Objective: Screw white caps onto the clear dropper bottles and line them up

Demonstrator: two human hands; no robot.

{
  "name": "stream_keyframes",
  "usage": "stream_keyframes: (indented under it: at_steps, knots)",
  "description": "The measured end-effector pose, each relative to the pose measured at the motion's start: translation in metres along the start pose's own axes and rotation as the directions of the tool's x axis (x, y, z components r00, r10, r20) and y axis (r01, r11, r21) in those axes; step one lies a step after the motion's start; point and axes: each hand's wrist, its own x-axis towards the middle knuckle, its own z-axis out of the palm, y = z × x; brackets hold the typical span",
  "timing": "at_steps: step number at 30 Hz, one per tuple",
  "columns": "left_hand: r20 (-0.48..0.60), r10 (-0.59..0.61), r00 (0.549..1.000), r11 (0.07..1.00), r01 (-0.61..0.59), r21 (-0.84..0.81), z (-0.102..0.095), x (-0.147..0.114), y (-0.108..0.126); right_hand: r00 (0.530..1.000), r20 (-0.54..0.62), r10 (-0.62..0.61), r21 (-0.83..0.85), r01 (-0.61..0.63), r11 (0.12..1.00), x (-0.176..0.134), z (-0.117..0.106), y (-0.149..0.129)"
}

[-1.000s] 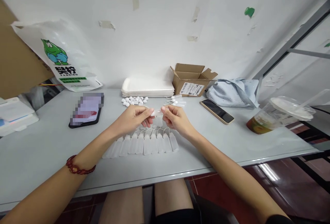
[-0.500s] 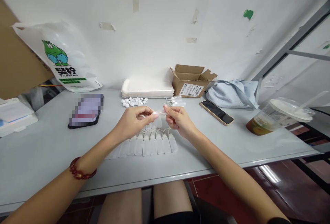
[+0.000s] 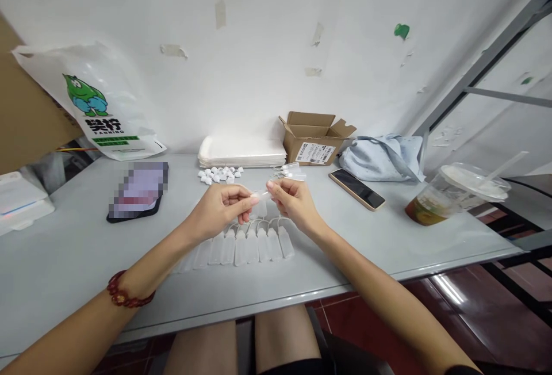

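Pinched between both hands is a small translucent plastic bottle [image 3: 263, 195], mostly covered by the fingertips. My left hand [image 3: 218, 209] grips its left end with thumb and index finger. At the right end, my right hand [image 3: 297, 202] has its thumb and fingers closed. Just below the hands, several frosted flat bottles [image 3: 251, 247] with thin cord loops lie side by side in a row on the table. Beyond my left hand sits a loose group of small white caps [image 3: 219, 175]. A few more clear bottles [image 3: 294, 170] lie behind my right hand.
Against the wall are a stack of white sheets [image 3: 241, 153], an open cardboard box [image 3: 308, 139] and a light blue cloth bag [image 3: 379, 159]. Phones [image 3: 357, 189] lie on both sides. A drink cup [image 3: 448, 196] stands right; a white plastic bag [image 3: 92, 99] stands left.
The view has shifted slightly. Both hands still hold the small bottle, its visible part now shorter and the fingertips nearer each other.
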Motion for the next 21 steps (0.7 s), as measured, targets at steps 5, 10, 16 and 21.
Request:
stream_keyframes:
  at_steps: [5,10,16,21]
  knots:
    - [-0.105,0.186,0.977,0.956,-0.155,0.248,0.006,-0.001,-0.006,0.979,0.062,0.195,0.157,-0.203,0.967,0.002,0.002,-0.002]
    - [-0.141,0.179,0.974,0.924,-0.118,0.364,-0.006,0.004,-0.009,0.989,-0.145,0.034,0.067,-0.024,0.997,0.017,-0.026,-0.002]
    - [-0.263,0.171,0.949,0.791,0.026,0.611,-0.041,0.013,-0.019,0.944,-0.31,-0.116,-0.235,0.042,0.971,0.038,-0.086,-0.003]
    - [-0.36,0.146,0.921,0.684,0.169,0.71,-0.062,0.019,-0.03,0.99,-0.127,-0.055,-0.44,-0.006,0.898,0.041,-0.092,0.01]
